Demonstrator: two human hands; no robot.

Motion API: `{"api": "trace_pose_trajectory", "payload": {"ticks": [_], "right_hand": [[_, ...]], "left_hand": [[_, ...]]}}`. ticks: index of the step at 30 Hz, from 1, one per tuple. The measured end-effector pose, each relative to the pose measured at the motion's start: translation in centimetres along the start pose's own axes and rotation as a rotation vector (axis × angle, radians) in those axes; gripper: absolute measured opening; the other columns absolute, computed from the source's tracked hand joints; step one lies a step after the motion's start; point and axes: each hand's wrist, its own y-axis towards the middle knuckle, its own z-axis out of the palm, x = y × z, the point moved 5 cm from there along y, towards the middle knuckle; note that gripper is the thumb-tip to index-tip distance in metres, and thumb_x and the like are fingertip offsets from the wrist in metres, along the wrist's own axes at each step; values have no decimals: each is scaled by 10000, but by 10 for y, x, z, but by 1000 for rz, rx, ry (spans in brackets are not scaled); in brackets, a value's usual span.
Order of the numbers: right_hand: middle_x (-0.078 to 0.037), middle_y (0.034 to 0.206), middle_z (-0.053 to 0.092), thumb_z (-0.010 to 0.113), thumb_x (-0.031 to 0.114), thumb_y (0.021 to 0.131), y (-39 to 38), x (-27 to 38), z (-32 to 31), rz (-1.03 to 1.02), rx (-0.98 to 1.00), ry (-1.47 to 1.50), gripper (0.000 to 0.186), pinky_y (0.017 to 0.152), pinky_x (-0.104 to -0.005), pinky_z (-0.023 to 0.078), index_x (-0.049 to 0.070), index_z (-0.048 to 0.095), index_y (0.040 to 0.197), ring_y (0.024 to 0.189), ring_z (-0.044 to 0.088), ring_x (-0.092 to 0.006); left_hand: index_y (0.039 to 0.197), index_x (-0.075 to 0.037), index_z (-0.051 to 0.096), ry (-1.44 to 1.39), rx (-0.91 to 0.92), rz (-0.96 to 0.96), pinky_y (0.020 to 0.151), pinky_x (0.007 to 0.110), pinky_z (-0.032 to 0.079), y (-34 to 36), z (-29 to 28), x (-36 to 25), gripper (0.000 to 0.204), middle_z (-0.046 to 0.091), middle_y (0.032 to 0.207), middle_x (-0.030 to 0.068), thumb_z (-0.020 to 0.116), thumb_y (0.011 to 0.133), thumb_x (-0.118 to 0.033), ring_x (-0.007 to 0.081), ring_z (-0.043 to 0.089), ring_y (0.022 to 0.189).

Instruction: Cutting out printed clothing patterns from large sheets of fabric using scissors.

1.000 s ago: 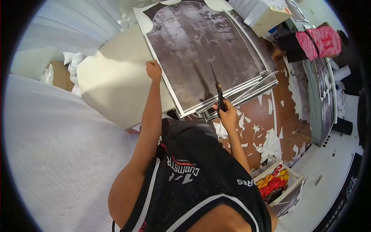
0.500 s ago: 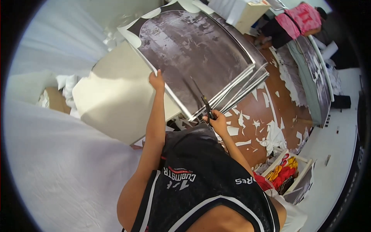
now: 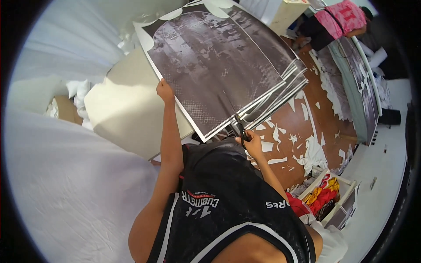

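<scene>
My left hand (image 3: 165, 91) grips the left edge of a large printed sheet (image 3: 206, 57), its fingers closed on the white border. The sheet is dark grey with a mottled pattern and tops a stack of similar sheets (image 3: 287, 87) fanned out at the right. In my right hand (image 3: 253, 144) is a pair of black-handled scissors (image 3: 239, 126), fingers wrapped round the handles. The long blades point away from me at the sheet's near edge, over the printed face. Whether they are cutting is too fine to tell.
A cream tabletop (image 3: 118, 96) extends left under the sheets. White scraps (image 3: 276, 136) litter the brown floor at right, near an open drawer (image 3: 351, 188) of red and yellow cloth. A person in a pink shirt (image 3: 340, 19) bends over another table at the far right.
My left hand has shifted left with the top sheet, whose near corner has swung left and closer to me. My right hand and the scissors have moved slightly right and nearer.
</scene>
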Motion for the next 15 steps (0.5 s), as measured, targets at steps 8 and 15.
{"api": "trace_pose_trajectory", "payload": {"ticks": [8,15], "right_hand": [[-5,685,463,821,355,793,-76,-6,58,43,408,-164,411,613,-301,381,29,575,841,663,445,-118],[-30,705,516,782,379,823,-107,-47,84,150,714,-307,408,632,-310,408,28,576,847,686,483,-131]], "left_hand": [[777,65,629,143,-157,51,696,481,448,7,-117,68,418,631,739,229,506,968,-286,381,596,694],[810,45,633,-9,-263,102,697,477,450,16,-143,111,432,652,796,235,512,981,-333,386,607,722]]}}
